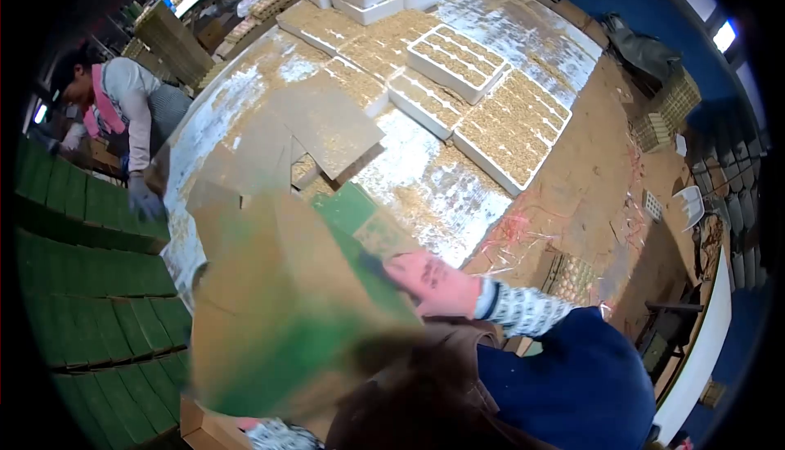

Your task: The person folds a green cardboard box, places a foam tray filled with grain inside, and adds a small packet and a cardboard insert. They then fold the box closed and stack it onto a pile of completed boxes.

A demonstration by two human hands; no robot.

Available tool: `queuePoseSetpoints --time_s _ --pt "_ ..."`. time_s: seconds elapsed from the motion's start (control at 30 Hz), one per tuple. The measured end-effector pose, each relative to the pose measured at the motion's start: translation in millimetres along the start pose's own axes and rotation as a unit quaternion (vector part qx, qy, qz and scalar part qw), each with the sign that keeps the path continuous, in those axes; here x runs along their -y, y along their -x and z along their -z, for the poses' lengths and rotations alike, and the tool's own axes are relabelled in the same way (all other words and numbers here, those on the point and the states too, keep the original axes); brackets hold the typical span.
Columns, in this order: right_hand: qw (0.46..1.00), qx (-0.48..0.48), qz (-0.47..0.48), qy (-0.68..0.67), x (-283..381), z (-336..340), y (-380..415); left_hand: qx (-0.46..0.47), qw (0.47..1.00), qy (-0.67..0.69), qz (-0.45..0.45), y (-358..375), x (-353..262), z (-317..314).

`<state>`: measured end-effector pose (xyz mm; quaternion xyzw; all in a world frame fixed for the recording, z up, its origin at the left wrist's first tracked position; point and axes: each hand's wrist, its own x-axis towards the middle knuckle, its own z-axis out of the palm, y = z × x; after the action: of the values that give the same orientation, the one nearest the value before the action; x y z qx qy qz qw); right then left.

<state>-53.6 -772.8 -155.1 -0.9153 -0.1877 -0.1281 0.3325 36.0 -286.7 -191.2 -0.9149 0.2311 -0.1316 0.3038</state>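
Observation:
A brown and green cardboard box point(278, 303), smeared by motion, fills the space in front of me, tilted above the table's near end. My right hand point(433, 282), in a pink glove with a patterned knit sleeve, is closed on the box's right edge. Below the box, only a patterned cuff and a sliver of pink glove of my left hand point(248, 423) show; its fingers are hidden. Close beyond the box lie flat grey-brown cardboard sheets point(327, 127) and a green-printed cardboard piece point(347, 207).
White trays point(511, 123) filled with tan husk-like material cover much of the worn table point(482, 213). Green cartons point(90, 262) are stacked at left, where a co-worker point(131, 98) in gloves leans in. An open brown carton point(208, 429) stands at bottom left. Pink strips litter the right-hand floor.

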Motion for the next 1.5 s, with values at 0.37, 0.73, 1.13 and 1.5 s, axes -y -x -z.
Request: queuePoseSetpoints --time_s 0.37,0.73,1.13,1.5 --pt "0.616 -0.594 -0.499 -0.135 -387 2 220 -0.011 0.695 0.668 0.264 -112 -70 103" --pt "0.7 -0.423 -0.392 -0.421 -166 57 149 0.085 0.588 0.748 0.296 -122 -46 102" --pt "0.898 0.071 -0.189 -0.391 48 75 -95 -0.005 0.209 0.942 0.263 -107 -56 70" --pt "0.904 0.331 -0.189 0.195 -37 -4 -110 0.033 0.645 0.732 0.216 -85 -40 92"
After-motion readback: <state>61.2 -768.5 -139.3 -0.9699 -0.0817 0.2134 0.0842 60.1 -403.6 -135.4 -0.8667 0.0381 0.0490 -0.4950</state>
